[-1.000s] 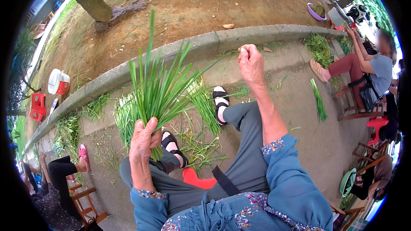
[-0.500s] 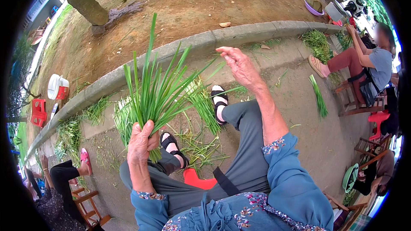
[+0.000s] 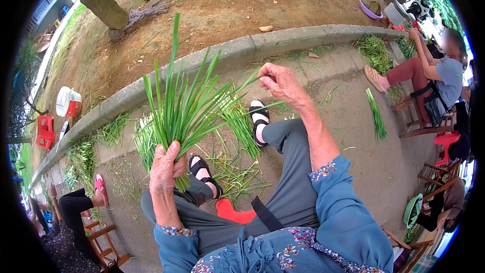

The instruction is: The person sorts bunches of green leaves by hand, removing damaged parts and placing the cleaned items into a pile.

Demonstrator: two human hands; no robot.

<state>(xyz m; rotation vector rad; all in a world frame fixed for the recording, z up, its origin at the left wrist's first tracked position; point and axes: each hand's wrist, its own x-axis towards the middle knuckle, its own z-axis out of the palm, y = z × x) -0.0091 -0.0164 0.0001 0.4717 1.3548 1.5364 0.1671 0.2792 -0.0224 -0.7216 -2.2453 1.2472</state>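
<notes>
My left hand (image 3: 165, 173) is closed round the lower part of a bunch of garlic chives (image 3: 181, 116), whose long flat green leaves fan upward and to the right. Thumb and fingers of my right hand (image 3: 284, 85) pinch the tips of a few leaves at the bunch's right side. Behind the bunch, a heap of chives (image 3: 144, 144) lies on the ground, partly hidden by my left hand and the leaves. Another pile of chives (image 3: 241, 127) rests beside my right sandal (image 3: 258, 121). Loose leaf scraps (image 3: 235, 174) are scattered between my feet.
A red plastic seat edge (image 3: 233, 213) shows between my legs. Ahead runs a concrete curb (image 3: 288, 39). On the right, a small chive bundle (image 3: 376, 114) lies near a seated person (image 3: 447, 78). At left are a red stool (image 3: 45, 132), a bucket (image 3: 68, 102) and another person's leg (image 3: 76, 210).
My right hand's fingers, spread and apart from the bunch before, have moved slightly down and closed on leaf tips. My left hand has stayed nearly still with the bunch.
</notes>
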